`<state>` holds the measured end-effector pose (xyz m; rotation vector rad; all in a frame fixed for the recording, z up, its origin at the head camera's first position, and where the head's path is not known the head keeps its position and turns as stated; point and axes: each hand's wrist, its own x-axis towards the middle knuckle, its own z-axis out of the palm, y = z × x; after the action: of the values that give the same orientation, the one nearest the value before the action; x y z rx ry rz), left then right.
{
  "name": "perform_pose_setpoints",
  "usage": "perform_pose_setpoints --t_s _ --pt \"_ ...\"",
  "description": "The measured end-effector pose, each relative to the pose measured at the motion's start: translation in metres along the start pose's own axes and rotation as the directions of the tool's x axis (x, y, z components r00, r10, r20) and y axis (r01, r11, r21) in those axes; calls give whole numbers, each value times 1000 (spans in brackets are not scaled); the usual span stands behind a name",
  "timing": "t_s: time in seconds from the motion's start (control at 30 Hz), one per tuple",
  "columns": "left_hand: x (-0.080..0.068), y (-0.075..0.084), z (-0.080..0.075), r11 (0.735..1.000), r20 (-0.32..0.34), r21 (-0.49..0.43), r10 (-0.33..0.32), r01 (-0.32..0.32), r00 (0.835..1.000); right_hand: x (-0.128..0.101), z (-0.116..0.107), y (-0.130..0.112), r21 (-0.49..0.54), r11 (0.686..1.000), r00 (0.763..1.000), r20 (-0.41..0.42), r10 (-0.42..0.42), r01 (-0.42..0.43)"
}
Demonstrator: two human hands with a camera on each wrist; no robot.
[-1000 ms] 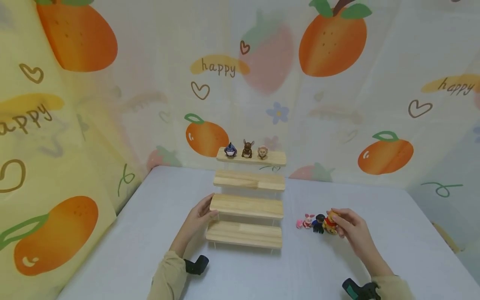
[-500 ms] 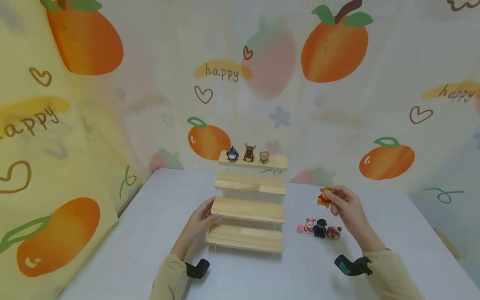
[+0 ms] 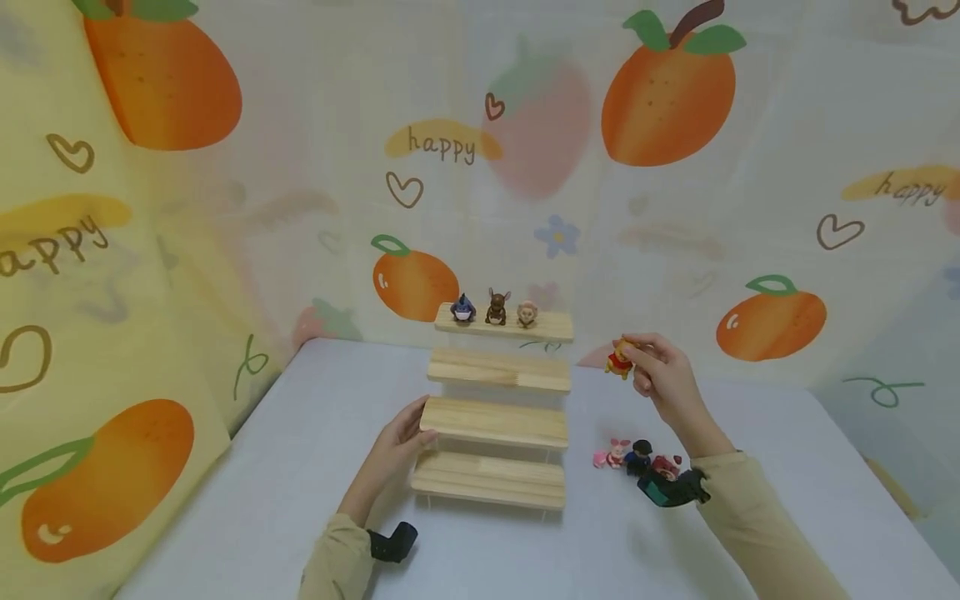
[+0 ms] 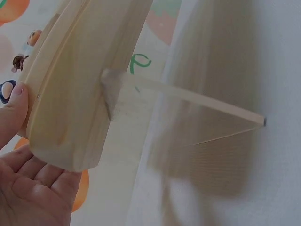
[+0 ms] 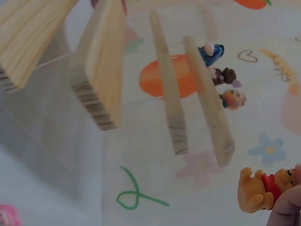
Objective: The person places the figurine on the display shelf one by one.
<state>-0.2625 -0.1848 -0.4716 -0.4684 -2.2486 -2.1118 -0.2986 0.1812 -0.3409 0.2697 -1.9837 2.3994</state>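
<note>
A wooden display shelf with stepped tiers stands mid-table. My left hand grips the left end of its second tier from the front; in the left wrist view the thumb lies along the board's edge, fingers below. My right hand pinches a yellow bear figurine in a red shirt, held in the air right of the upper tiers. In the right wrist view this bear hangs sideways beside the board ends. On the top tier sit a blue donkey figurine, a brown big-eared figurine and a pale furry-headed one.
On the table to the shelf's right stand a small pink figurine, a piglet figurine, a dark-capped figurine and a reddish bear figurine, partly covered by the right wrist camera. A fruit-printed curtain hangs behind.
My right hand has lifted the yellow bear from the figurine group and carried it up and left toward the upper tiers. The left hand keeps its place on the shelf.
</note>
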Motion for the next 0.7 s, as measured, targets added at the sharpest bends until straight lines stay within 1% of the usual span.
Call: perform_pose_setpoints --t_s 0.17,0.33,0.43,0.53,0.7 --pt "0 0 2 1000 10 -8 2 -2 1000 12 12 -7 16 1000 1000 7 -23 22" --pt "-1 2 2 999 -9 -2 -35 35 999 24 28 -7 44 997 997 52 -60 58" --pt "-1 4 1 999 -13 -6 -46 46 999 32 37 -4 66 995 993 80 -86 81" --pt "-3 13 2 999 1 -12 -39 39 999 38 44 0 85 992 991 87 -103 96" --pt "-6 28 6 999 2 4 -34 34 999 47 51 4 87 993 994 71 -83 77"
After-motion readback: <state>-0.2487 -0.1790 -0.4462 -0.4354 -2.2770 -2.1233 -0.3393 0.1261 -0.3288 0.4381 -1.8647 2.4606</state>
